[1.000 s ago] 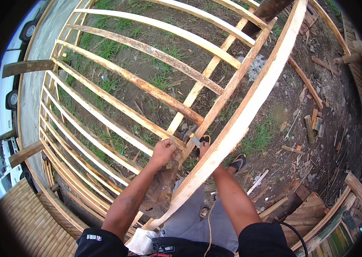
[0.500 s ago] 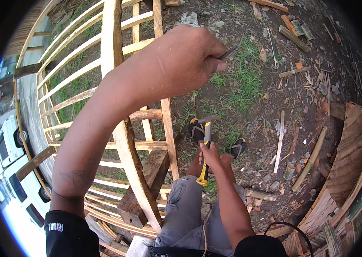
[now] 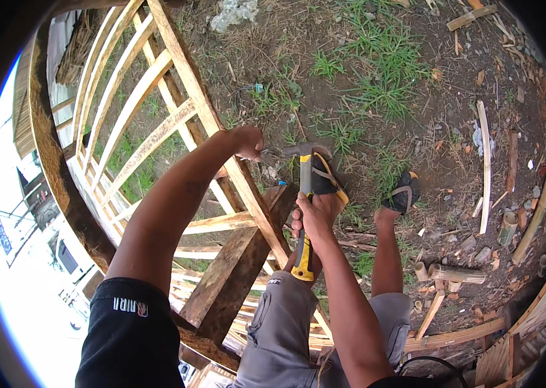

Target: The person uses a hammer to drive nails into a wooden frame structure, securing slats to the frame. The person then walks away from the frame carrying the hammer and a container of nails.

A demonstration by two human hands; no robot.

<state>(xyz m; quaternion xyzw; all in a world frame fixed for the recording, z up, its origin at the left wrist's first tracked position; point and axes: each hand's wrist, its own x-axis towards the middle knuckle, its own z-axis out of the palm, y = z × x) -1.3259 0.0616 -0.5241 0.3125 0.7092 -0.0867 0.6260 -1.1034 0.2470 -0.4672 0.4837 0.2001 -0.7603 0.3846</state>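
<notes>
My right hand [image 3: 315, 216] is wrapped around the grip of a claw hammer [image 3: 306, 171] with a yellow, black and grey handle. The hammer stands nearly lengthwise in view, its steel head at the far end. My left hand [image 3: 247, 142] is closed in a pinch beside the long edge strip of a wooden slat frame [image 3: 186, 71]. A thin nail sticks out slightly from its fingers, mostly hidden now but plainer half a second ago. Under the frame's near part runs a thick, dark timber beam [image 3: 231, 271].
Grass tufts [image 3: 383, 71] grow from bare soil ahead. Wood offcuts, a pale stick [image 3: 483, 168] and bamboo pieces [image 3: 457, 274] litter the right side. My sandalled feet [image 3: 405, 193] are on the ground. A dark curved timber [image 3: 60, 155] borders the frame's left side.
My left hand has drawn lower and farther left, to the frame's edge strip. My right hand and the hammer have risen slightly in view. The view has shifted and turned.
</notes>
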